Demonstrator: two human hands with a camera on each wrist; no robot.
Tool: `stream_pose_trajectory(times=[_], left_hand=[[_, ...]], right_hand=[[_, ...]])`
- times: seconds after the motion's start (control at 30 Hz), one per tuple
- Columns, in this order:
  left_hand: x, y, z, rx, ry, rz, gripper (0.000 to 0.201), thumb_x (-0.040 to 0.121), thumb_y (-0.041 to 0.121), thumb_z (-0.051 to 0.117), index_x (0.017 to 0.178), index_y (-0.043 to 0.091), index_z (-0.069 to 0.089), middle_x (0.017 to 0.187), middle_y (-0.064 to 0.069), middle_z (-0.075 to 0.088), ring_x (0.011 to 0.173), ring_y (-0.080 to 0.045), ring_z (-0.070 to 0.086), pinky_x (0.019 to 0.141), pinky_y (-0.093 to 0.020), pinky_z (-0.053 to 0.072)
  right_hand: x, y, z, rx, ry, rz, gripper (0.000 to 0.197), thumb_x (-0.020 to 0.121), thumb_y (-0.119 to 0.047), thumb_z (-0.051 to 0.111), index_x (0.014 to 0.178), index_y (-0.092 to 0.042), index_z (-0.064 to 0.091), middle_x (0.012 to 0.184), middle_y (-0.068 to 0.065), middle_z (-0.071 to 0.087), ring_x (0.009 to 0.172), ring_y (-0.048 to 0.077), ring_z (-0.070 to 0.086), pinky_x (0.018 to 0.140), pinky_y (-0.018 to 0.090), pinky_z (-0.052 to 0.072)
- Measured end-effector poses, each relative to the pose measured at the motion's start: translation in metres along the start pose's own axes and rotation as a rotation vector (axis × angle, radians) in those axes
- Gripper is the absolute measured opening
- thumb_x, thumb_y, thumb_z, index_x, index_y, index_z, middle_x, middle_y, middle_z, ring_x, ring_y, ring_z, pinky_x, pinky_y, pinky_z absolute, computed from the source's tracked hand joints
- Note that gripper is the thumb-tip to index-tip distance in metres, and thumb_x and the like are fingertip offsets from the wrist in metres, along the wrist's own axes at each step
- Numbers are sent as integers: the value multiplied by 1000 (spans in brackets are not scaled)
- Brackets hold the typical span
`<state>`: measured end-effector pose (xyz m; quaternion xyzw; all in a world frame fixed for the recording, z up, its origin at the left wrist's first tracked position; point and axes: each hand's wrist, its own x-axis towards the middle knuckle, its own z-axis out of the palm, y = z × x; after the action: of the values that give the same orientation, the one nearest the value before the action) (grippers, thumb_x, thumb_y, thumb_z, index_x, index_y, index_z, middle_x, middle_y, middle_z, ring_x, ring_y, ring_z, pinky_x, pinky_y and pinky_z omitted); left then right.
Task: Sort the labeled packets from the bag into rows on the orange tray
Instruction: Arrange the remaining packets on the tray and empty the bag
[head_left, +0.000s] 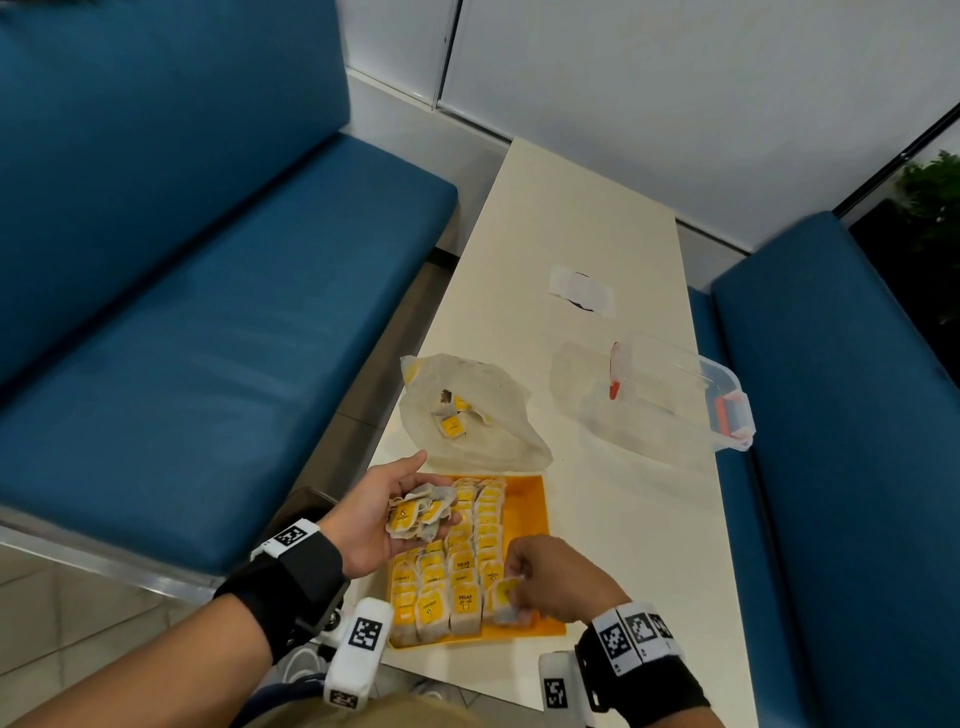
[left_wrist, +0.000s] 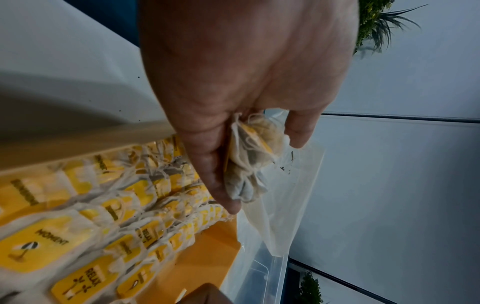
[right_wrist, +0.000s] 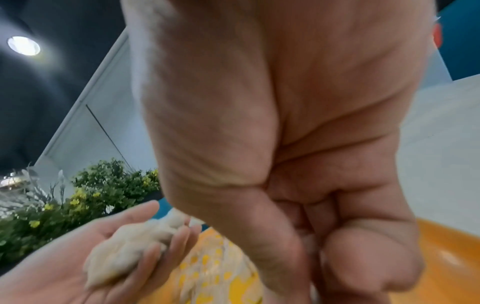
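Observation:
An orange tray (head_left: 524, 519) lies on the white table, filled with rows of yellow-labelled packets (head_left: 441, 582). My left hand (head_left: 379, 514) hovers palm up over the tray's far left corner and holds a small pile of packets (head_left: 418, 512), its fingers curled round them (left_wrist: 249, 160). My right hand (head_left: 550, 577) is at the tray's near right and pinches one packet (head_left: 506, 597) at the near end of a row. The translucent bag (head_left: 472, 410) lies open beyond the tray with a few packets (head_left: 452, 423) inside.
A clear plastic box (head_left: 670, 395) with red clips sits on the table to the right of the bag. A white patch (head_left: 582, 291) lies farther back. Blue benches (head_left: 208, 312) flank the table on both sides.

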<state>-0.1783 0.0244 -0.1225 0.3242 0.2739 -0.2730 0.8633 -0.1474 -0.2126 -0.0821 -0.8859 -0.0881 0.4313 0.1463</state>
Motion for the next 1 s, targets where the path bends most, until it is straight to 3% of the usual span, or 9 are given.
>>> stream_pose_trajectory(times=[0.07,0.2,0.43,0.5,0.57,0.63,0.73,0.87,1.0], left_hand=[[0,0,1,-4,1,2,60,92,49,62,125,-1,68,117,-29,69,101,-36,69,72,-36,59],[0,-1,0,-8,10,7,58,93,48,61,124,-1,69,118,-28,69,100,-36,71,69,-35,61],[-1,-3,2,-7,14,4,59,93,48,62,125,-1,68,121,-28,68,102,-36,70,70,-35,60],[-1,-2,1,-7,14,8,58,93,48,61,124,-1,68,118,-28,69,101,-36,71,72,-36,59],[-2,-3,1,-6,15,11,58,93,48,61,124,0,68,115,-27,70,101,-37,70,76,-37,58],[-2,-3,0,-3,16,16,58,93,49,61,123,0,68,114,-27,70,101,-37,69,80,-38,57],[-1,-3,0,-3,15,18,57,94,48,61,123,0,68,114,-27,70,98,-36,71,83,-39,55],[0,-5,0,-7,18,18,57,95,48,60,125,-1,68,123,-30,67,102,-37,71,80,-38,57],[1,-6,-1,-14,23,23,57,97,48,58,125,-1,68,129,-31,63,104,-38,70,81,-39,56]], right_hand=[[2,2,7,-86,-18,14,23,83,-1,62,89,-23,57,99,0,61,68,12,68,47,19,44],[8,4,17,-172,10,45,33,75,1,66,81,-29,54,106,-2,58,92,17,59,56,20,44],[14,2,32,-219,43,82,31,83,1,59,77,-26,45,104,2,51,88,19,50,51,17,31],[15,1,35,-221,67,89,22,84,-1,61,94,-19,54,109,7,56,90,19,50,58,20,37],[17,1,40,-200,88,112,38,84,-2,64,120,-10,51,121,11,59,97,21,55,70,25,42],[19,0,44,-179,128,125,49,84,-4,66,127,-7,43,123,12,58,108,25,60,74,26,44],[21,0,48,-163,162,136,51,84,-6,66,128,-6,40,121,12,59,112,27,60,76,27,47],[21,1,50,-123,168,120,47,82,-8,69,122,-7,45,111,7,59,107,26,62,68,26,44],[22,6,51,-57,189,90,45,79,-7,71,115,-13,44,97,-2,51,88,19,57,51,18,39]])
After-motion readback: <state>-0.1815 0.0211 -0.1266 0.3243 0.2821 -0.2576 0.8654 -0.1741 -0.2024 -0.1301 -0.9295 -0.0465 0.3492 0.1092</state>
